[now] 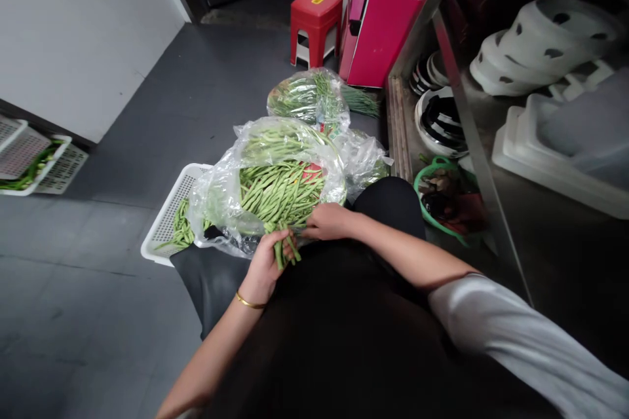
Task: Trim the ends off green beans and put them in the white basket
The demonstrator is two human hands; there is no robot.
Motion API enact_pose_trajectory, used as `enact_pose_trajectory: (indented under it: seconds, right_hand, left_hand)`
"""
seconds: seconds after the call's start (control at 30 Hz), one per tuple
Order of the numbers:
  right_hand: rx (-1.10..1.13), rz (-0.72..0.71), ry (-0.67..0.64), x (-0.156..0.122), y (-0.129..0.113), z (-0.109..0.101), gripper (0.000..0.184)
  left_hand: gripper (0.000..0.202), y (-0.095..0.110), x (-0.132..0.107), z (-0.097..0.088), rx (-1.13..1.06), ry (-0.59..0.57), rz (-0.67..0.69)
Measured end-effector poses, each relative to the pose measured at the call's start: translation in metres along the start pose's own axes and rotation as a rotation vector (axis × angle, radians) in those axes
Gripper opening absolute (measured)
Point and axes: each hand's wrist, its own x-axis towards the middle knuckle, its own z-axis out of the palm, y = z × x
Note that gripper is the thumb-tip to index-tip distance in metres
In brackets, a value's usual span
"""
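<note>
My left hand (266, 260) is closed around a small bunch of cut green beans (286, 251), whose ends stick out past the fingers. Just to its right, my right hand (328, 221) has curled fingers, and whatever they hold is hidden. Both hands are close to my lap, at the near edge of a large clear plastic bag (216, 200). Long green beans (275, 193) fill the opened bag. On its left side, a white perforated basket (164, 229) holds more bean pieces, partly covered by the bag.
Behind are another bag of greens (307, 95) and a bunch of thin green stalks (361, 100). A red stool (317, 19) stands beyond. Metal shelving on the right holds white containers (545, 46) and a green basket (437, 209). More baskets (63, 170) sit far left.
</note>
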Motion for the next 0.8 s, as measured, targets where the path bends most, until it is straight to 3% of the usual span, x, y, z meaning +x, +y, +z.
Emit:
enact_pose_trajectory:
  seconds: [0.07, 0.1, 0.2, 0.3, 0.4, 0.47, 0.53, 0.63, 0.73, 0.8]
  right_hand:
    - [0.029, -0.047, -0.179, 0.015, 0.016, -0.019, 0.043]
    - [-0.009, -0.008, -0.154, 0.026, 0.024, -0.028, 0.043]
    - [-0.220, 0.215, 0.085, 0.070, 0.044, -0.043, 0.034]
    - [-0.264, 0.257, 0.096, 0.111, 0.058, -0.044, 0.035]
    - [-0.272, 0.252, 0.075, 0.123, 0.069, -0.044, 0.032]
    - [-0.278, 0.246, 0.076, 0.108, 0.072, -0.045, 0.027]
    - [-0.246, 0.188, 0.114, 0.077, 0.068, -0.045, 0.024]
    - [-0.067, -0.023, 0.208, 0.019, 0.043, -0.030, 0.018]
    - [0.146, -0.164, 0.261, -0.023, 0.011, 0.006, 0.016]
    - [0.311, -0.114, 0.274, -0.035, -0.003, 0.030, 0.011]
  left_hand:
    - [0.018, 0.004, 0.004, -0.008, -0.087, -0.100, -0.031]
    - [0.016, 0.006, 0.005, -0.011, -0.107, -0.123, -0.031]
    - [0.014, 0.008, 0.007, -0.016, -0.100, -0.120, -0.056]
    - [0.015, 0.008, 0.005, -0.017, -0.087, -0.142, -0.084]
    - [0.017, 0.007, 0.003, -0.016, -0.071, -0.161, -0.048]
    - [0.016, 0.006, 0.005, -0.015, -0.035, -0.116, -0.012]
    - [0.020, 0.005, 0.010, -0.014, -0.002, 0.003, 0.011]
    - [0.018, 0.003, 0.018, -0.009, 0.007, 0.183, 0.025]
    - [0.025, 0.001, 0.020, -0.001, -0.014, 0.160, 0.048]
    - [0.023, 0.000, 0.015, 0.007, 0.030, 0.124, 0.097]
